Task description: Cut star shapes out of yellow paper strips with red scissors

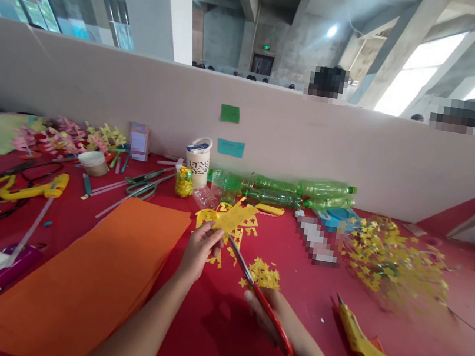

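Observation:
My left hand point(201, 248) pinches a piece of yellow paper point(234, 217) at its lower edge, above the red table. Red-handled scissors point(268, 313) are in my right hand point(273, 311), their blades pointing up and left to the paper near my left fingertips. Whether the blades touch the paper, I cannot tell. Yellow paper scraps with star-shaped holes point(251, 223) lie behind and beneath the held piece. A small pile of cut yellow stars point(264, 273) sits just beyond my right hand.
Orange sheets point(84, 274) are stacked at left. Yellow glue guns lie at right point(373, 347) and left point(39, 189). Green plastic bottles point(275, 189), a white tumbler point(197, 163) and green scissors point(145, 185) stand or lie before a white partition point(177, 103). Yellow star sprays point(387, 254) lie right.

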Action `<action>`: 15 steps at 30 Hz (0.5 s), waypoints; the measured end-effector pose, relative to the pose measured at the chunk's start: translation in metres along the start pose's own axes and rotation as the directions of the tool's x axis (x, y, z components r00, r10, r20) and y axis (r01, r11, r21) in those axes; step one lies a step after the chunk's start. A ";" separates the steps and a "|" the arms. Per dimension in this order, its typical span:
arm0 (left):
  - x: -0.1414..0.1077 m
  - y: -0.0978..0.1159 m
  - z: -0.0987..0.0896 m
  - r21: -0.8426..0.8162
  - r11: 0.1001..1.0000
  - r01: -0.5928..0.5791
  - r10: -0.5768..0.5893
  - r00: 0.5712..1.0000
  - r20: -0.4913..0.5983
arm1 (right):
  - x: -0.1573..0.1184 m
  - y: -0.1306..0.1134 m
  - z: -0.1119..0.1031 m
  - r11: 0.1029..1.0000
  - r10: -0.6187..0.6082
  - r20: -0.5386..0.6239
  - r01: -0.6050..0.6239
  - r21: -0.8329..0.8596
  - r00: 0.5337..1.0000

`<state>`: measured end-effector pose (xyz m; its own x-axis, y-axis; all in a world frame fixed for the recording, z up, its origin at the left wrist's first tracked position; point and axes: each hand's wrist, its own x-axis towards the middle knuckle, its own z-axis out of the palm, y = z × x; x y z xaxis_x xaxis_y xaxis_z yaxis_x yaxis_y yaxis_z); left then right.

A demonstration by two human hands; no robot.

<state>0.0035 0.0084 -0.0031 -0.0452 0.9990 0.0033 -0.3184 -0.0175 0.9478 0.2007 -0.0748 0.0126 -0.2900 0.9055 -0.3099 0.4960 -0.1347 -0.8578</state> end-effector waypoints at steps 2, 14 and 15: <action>0.000 0.001 0.000 0.002 1.000 0.004 -0.004 1.000 -0.003 | 0.000 -0.001 0.000 1.000 -0.007 0.006 0.007 -0.007 1.000; 0.002 -0.001 -0.003 -0.004 1.000 0.012 -0.012 1.000 0.025 | 0.000 -0.002 -0.003 0.997 0.082 0.018 -0.082 -0.005 0.996; 0.002 -0.001 -0.004 -0.004 1.000 0.016 -0.016 0.999 0.029 | 0.000 -0.003 -0.004 0.996 0.092 0.025 -0.093 0.005 0.995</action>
<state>0.0002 0.0107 -0.0055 -0.0122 0.9999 -0.0029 -0.3224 -0.0012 0.9466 0.2025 -0.0731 0.0171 -0.2630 0.8789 -0.3979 0.5166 -0.2200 -0.8275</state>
